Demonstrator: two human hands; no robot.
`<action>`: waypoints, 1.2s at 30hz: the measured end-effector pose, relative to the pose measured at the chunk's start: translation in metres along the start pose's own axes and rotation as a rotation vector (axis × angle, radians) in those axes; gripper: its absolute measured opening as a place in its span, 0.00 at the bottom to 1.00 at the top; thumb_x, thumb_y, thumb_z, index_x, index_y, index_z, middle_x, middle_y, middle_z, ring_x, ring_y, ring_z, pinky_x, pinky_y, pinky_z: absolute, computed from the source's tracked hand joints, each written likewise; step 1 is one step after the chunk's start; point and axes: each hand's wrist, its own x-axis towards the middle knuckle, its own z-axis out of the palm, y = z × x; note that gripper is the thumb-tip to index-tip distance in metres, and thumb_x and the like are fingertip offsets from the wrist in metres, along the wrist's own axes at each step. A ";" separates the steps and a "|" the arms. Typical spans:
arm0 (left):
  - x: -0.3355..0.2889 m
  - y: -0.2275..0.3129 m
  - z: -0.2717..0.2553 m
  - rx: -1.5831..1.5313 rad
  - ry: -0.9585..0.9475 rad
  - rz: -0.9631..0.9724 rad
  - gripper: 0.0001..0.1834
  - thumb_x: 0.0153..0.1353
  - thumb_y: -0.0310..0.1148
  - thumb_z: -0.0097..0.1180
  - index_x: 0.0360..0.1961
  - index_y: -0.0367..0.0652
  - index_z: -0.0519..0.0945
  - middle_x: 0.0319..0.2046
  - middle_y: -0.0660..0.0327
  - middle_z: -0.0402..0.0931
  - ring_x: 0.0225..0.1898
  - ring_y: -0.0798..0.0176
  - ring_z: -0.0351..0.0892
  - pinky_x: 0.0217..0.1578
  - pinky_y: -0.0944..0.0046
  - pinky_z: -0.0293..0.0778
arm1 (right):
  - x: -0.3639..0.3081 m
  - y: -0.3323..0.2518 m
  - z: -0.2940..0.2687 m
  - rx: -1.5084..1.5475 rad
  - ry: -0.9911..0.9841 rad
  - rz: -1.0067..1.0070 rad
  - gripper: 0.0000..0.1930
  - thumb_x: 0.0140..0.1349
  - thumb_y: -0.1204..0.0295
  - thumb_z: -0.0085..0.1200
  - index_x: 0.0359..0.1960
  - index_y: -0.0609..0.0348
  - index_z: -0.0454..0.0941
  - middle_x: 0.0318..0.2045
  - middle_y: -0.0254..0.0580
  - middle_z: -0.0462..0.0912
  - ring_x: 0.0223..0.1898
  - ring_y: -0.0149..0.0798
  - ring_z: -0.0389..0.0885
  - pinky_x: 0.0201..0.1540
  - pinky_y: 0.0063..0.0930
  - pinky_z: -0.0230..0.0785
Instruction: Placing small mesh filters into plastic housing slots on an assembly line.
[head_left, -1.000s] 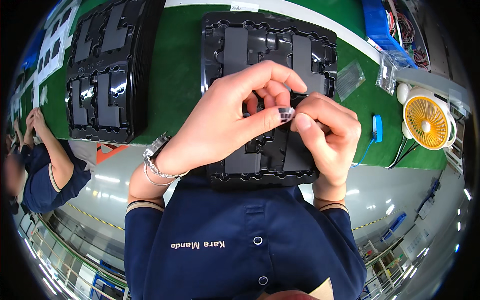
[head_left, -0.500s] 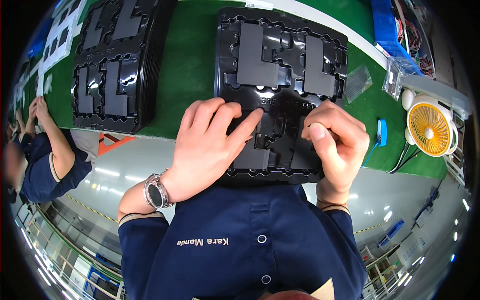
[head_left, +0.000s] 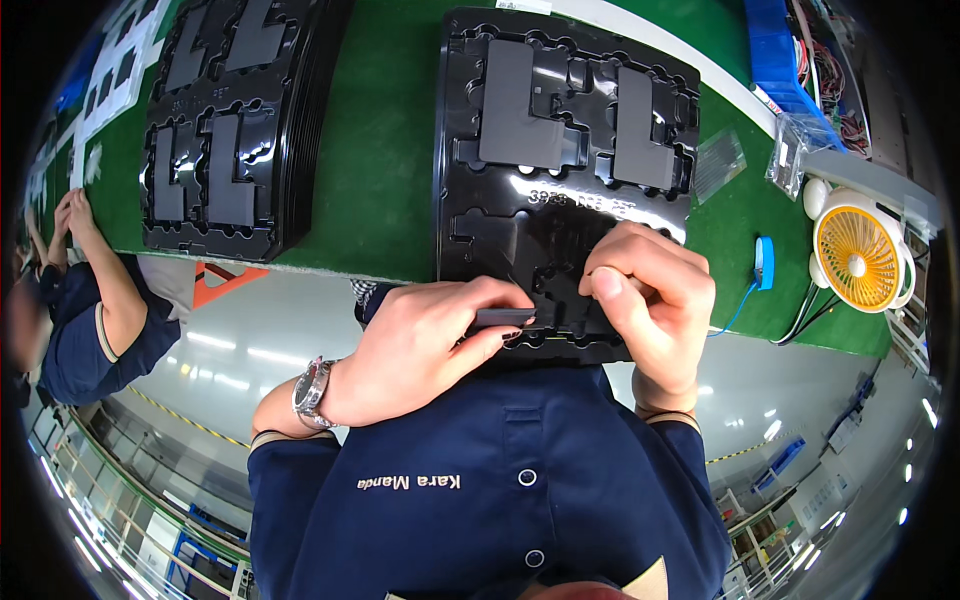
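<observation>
A shiny black moulded plastic tray lies right in front of me. In its far pockets rest two dark grey flat L-shaped pieces, the left piece and the right piece. Over the near left pocket, my left hand pinches a thin dark flat piece, seen nearly edge-on between fingers and thumb. My right hand hovers over the near right part of the tray, thumb and curled fingers pressed together. What they hold, if anything, is hidden.
A stack of similar black trays stands at the left on the green table. To the right are a clear plastic bag, a blue strap with cord, a white-and-orange fan and a blue bin. Another person works at far left.
My left hand has moved toward me and now pinches a flat dark piece lifted from the near left pocket. My right hand has shifted slightly left and nearer, still closed.
</observation>
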 end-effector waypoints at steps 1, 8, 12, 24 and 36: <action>0.002 -0.001 -0.005 0.021 -0.041 0.009 0.13 0.57 0.21 0.59 0.45 0.37 0.78 0.35 0.56 0.82 0.37 0.62 0.85 0.40 0.68 0.78 | 0.001 -0.001 0.001 -0.011 -0.008 0.014 0.05 0.58 0.78 0.57 0.26 0.66 0.78 0.20 0.36 0.74 0.19 0.28 0.69 0.21 0.24 0.58; 0.023 0.005 -0.020 -0.627 0.018 -0.263 0.09 0.60 0.24 0.60 0.41 0.33 0.81 0.34 0.60 0.81 0.37 0.69 0.81 0.40 0.69 0.77 | 0.006 -0.007 0.006 -0.070 -0.079 0.044 0.04 0.59 0.78 0.57 0.27 0.66 0.79 0.19 0.37 0.75 0.18 0.30 0.69 0.21 0.26 0.59; 0.033 0.005 -0.023 -0.697 0.039 -0.199 0.09 0.60 0.25 0.60 0.41 0.33 0.80 0.33 0.59 0.81 0.37 0.69 0.81 0.40 0.69 0.77 | 0.009 -0.007 0.009 -0.067 -0.070 0.097 0.04 0.59 0.78 0.57 0.28 0.66 0.79 0.20 0.37 0.75 0.19 0.30 0.69 0.21 0.26 0.60; 0.038 0.004 -0.014 -0.742 0.080 -0.129 0.09 0.62 0.25 0.59 0.42 0.33 0.79 0.33 0.60 0.81 0.37 0.70 0.81 0.39 0.70 0.77 | 0.011 -0.004 0.009 -0.041 -0.021 0.117 0.04 0.59 0.78 0.56 0.27 0.66 0.79 0.20 0.37 0.75 0.19 0.30 0.70 0.23 0.25 0.61; 0.038 0.005 -0.014 -0.721 0.074 -0.134 0.09 0.62 0.23 0.58 0.43 0.33 0.79 0.35 0.60 0.81 0.38 0.69 0.81 0.41 0.69 0.77 | 0.013 -0.004 0.008 -0.043 -0.026 0.099 0.03 0.57 0.79 0.56 0.27 0.65 0.79 0.20 0.37 0.76 0.19 0.30 0.70 0.22 0.25 0.60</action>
